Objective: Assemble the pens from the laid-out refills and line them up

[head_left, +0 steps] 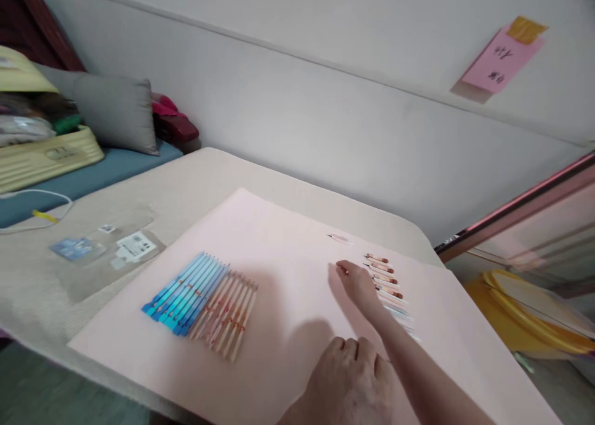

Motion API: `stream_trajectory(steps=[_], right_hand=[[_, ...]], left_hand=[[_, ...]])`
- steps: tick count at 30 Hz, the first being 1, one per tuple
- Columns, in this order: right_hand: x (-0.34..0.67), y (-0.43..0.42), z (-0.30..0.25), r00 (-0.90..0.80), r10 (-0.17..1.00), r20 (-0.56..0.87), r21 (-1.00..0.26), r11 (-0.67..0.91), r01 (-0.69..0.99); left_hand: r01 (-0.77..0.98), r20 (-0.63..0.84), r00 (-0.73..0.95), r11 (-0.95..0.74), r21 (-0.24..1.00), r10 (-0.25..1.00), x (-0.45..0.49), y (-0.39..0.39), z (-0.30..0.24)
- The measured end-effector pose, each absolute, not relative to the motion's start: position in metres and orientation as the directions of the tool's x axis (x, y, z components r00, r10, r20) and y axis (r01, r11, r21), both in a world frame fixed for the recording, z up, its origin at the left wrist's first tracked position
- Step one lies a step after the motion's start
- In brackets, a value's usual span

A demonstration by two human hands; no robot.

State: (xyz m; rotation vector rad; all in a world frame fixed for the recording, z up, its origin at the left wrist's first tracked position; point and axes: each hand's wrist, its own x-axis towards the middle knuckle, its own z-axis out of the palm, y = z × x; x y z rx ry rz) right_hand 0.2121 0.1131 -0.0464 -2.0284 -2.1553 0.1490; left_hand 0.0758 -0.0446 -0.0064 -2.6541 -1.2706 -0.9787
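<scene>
My right hand (357,284) reaches over a pale pink sheet (288,251), its fingers pinched together. A tiny bit shows at the fingertips, but what it is I cannot make out. Lower and nearer, my left hand (348,375) is curled with its knuckles up, hiding whatever its fingers hold. Just right of my right hand lies a column of short beige-and-brown pen parts (385,279) and thin pale sticks (400,313). One slim dark-tipped piece (340,238) lies apart beyond it. To the left, blue pens (188,292) and pinkish-beige pens (227,313) form one slanted row.
Clear plastic packaging (125,245) lies on the cream cover left of the sheet. A grey cushion (114,112) and a pale yellow basket (51,158) stand at the back left. At right is a yellow tub (506,313); a pink note (504,59) is taped to the wall.
</scene>
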Motion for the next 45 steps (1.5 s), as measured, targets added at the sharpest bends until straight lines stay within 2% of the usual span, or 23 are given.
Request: stream_trajectory(steps=[6, 11, 17, 21, 26, 29, 32, 35, 39, 45], right_hand=[[0.241, 0.209, -0.040, -0.064, 0.998, 0.018, -0.019, 0.064, 0.998], [0.245, 0.242, -0.057, -0.071, 0.996, -0.052, 0.015, 0.072, 0.997], [0.243, 0.244, -0.066, -0.072, 0.996, -0.060, 0.063, 0.076, 0.995], [0.238, 0.222, -0.063, -0.109, 0.993, -0.037, 0.098, 0.112, 0.989], [0.226, 0.156, -0.060, -0.200, 0.980, 0.004, 0.130, 0.198, 0.971], [0.221, 0.110, -0.062, -0.223, 0.974, 0.047, 0.140, 0.214, 0.967], [0.220, 0.078, -0.067, -0.212, 0.973, 0.090, 0.136, 0.199, 0.971], [0.221, 0.065, -0.070, -0.205, 0.970, 0.128, 0.124, 0.189, 0.974], [0.224, 0.068, -0.069, -0.244, 0.957, 0.155, 0.103, 0.230, 0.968], [0.235, 0.093, -0.070, -0.314, 0.940, 0.135, 0.021, 0.314, 0.949]], left_hand=[[0.744, 0.632, 0.430, -0.650, 0.157, 0.645, 0.077, -0.034, -0.018], [0.764, 0.660, 0.403, -0.630, 0.140, 0.635, 0.080, -0.028, -0.026], [0.762, 0.605, 0.440, -0.633, 0.139, 0.663, 0.081, -0.030, -0.029], [0.709, 0.460, 0.560, -0.685, 0.164, 0.689, 0.076, -0.030, -0.022], [0.697, -0.008, 0.671, -0.627, 0.348, 0.742, 0.070, -0.029, -0.010], [0.752, -0.177, 0.627, -0.530, 0.392, 0.758, 0.068, -0.033, -0.010], [0.788, -0.205, 0.578, -0.475, 0.391, 0.790, 0.067, -0.038, -0.012], [0.781, -0.215, 0.598, -0.501, 0.372, 0.772, 0.065, -0.042, -0.010], [0.776, -0.236, 0.616, -0.526, 0.348, 0.752, 0.064, -0.043, -0.008], [0.799, -0.168, 0.565, -0.485, 0.355, 0.808, 0.064, -0.039, -0.014]])
